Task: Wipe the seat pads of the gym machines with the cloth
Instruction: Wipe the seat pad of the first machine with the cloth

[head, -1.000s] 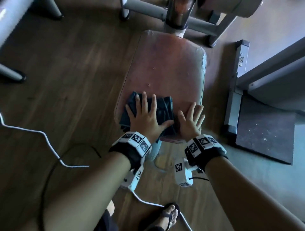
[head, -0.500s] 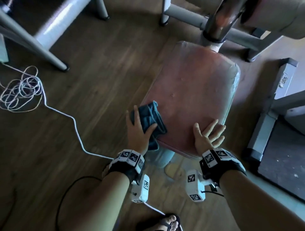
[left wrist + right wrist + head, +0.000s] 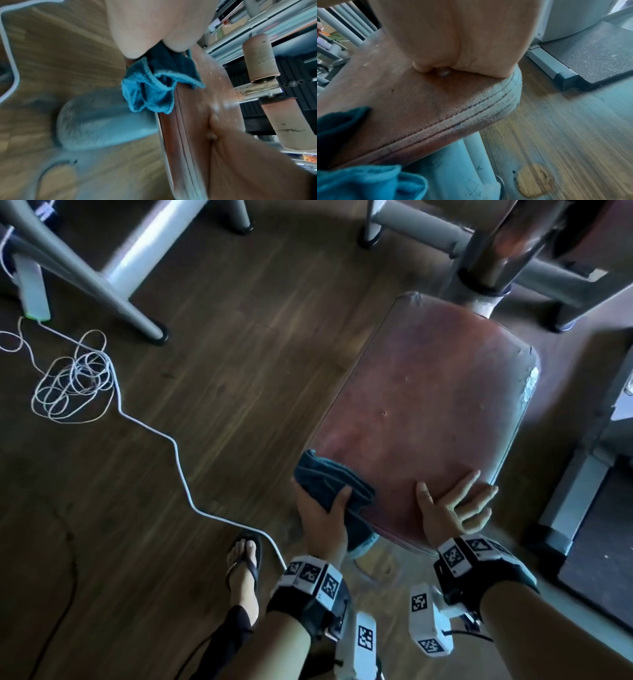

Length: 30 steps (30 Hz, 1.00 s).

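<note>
A worn reddish seat pad (image 3: 421, 419) on a grey post fills the right half of the head view. At its near left corner my left hand (image 3: 320, 508) grips a bunched teal cloth (image 3: 330, 479), thumb over the top, with folds hanging past the pad's edge (image 3: 150, 92). My right hand (image 3: 452, 505) rests flat on the pad's near right corner with fingers spread. From the right wrist view the palm (image 3: 453, 40) presses the stitched pad (image 3: 419, 108), and the cloth (image 3: 364, 182) shows at lower left.
Grey machine legs (image 3: 113, 282) and a white coiled cable (image 3: 75, 381) lie on the wooden floor to the left. A sandalled foot (image 3: 245, 563) stands near the cable. A metal frame with a dark mat (image 3: 596, 549) sits right of the seat. Foam rollers (image 3: 260, 58) show beyond the pad.
My left hand dragged the cloth from the pad's near middle to its left corner, bunching it in a grip. The right hand stayed on the near right corner. The head view shifted left.
</note>
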Each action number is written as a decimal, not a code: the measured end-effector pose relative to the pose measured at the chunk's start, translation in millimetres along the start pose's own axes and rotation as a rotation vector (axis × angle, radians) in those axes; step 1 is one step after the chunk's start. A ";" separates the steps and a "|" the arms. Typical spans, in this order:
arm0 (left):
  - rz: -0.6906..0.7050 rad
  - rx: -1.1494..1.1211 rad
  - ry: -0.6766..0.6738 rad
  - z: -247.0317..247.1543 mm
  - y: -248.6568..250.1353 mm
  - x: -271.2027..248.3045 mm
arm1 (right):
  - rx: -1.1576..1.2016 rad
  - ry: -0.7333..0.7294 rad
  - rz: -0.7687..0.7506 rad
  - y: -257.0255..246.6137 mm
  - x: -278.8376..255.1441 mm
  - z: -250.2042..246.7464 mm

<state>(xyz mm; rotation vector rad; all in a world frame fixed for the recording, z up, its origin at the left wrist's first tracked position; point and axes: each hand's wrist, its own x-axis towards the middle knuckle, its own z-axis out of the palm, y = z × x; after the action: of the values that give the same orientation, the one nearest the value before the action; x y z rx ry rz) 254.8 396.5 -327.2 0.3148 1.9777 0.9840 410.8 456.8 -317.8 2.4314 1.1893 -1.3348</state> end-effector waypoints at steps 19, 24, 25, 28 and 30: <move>0.035 0.104 -0.059 -15.1 12.1 31.5 | 0.076 0.182 0.008 -5.0 -7.2 1.7; 0.026 0.110 -0.132 -20.4 6.8 23.7 | 0.109 0.183 0.017 -4.9 -8.1 2.0; 0.055 0.125 -0.143 -24.6 8.6 29.5 | 0.106 0.178 0.008 -5.2 -8.5 1.3; 0.247 0.288 -0.211 -35.5 25.2 53.9 | 0.104 0.169 -0.007 -4.5 -8.7 1.2; 0.394 0.441 -0.264 -39.8 43.6 69.0 | 0.105 0.182 -0.011 -4.7 -9.5 1.4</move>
<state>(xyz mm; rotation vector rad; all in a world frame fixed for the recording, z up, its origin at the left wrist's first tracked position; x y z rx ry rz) 176.4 442.4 -324.2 1.0571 1.9055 0.6828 403.8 453.9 -310.2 2.6741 1.2017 -1.2297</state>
